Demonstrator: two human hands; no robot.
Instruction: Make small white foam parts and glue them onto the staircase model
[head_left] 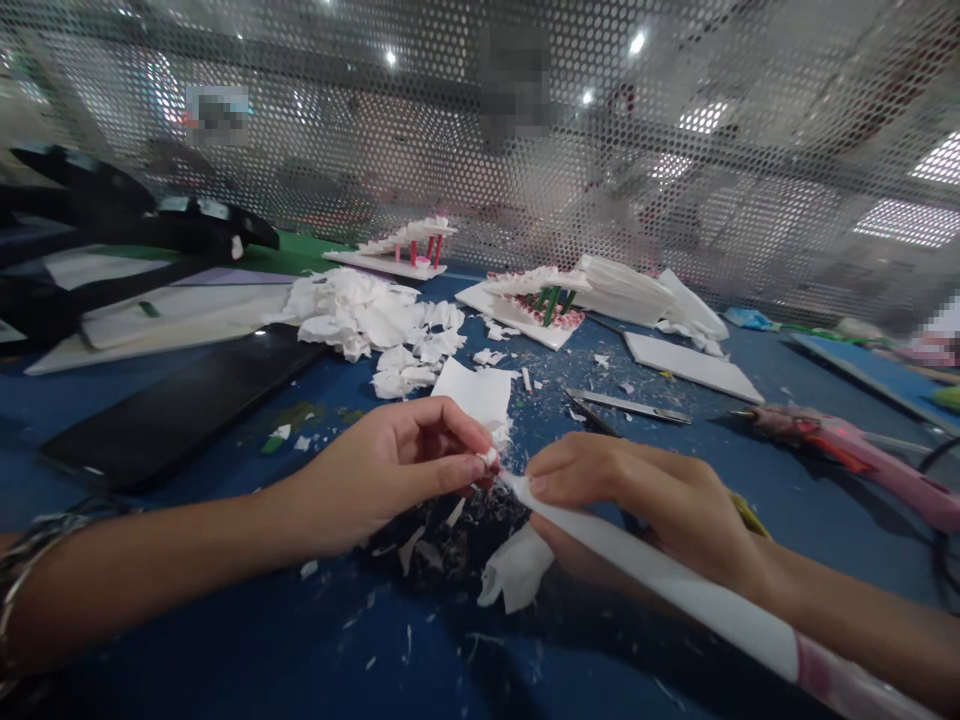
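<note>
My left hand (405, 465) is closed, pinching a tiny white and reddish piece (487, 459) between thumb and fingertips. In my right hand (645, 490) lies a long white tube with a narrow nozzle (660, 565), gripped near its front end and slanting down to the lower right. The nozzle tip meets or nearly meets the small piece; whether they touch I cannot tell. Just behind the fingertips is a square of white paper (474, 392). Below them, a crumpled white scrap (517, 568) lies among dark and pale shavings on the blue table (300, 640).
Behind stand two small white stair-like models, one with red posts (413, 252), one with green posts (553, 300). Torn white paper (352, 305) is heaped left of centre, beside a black phone (187, 405). A craft knife (628, 405) and a pink corded tool (855, 450) lie right.
</note>
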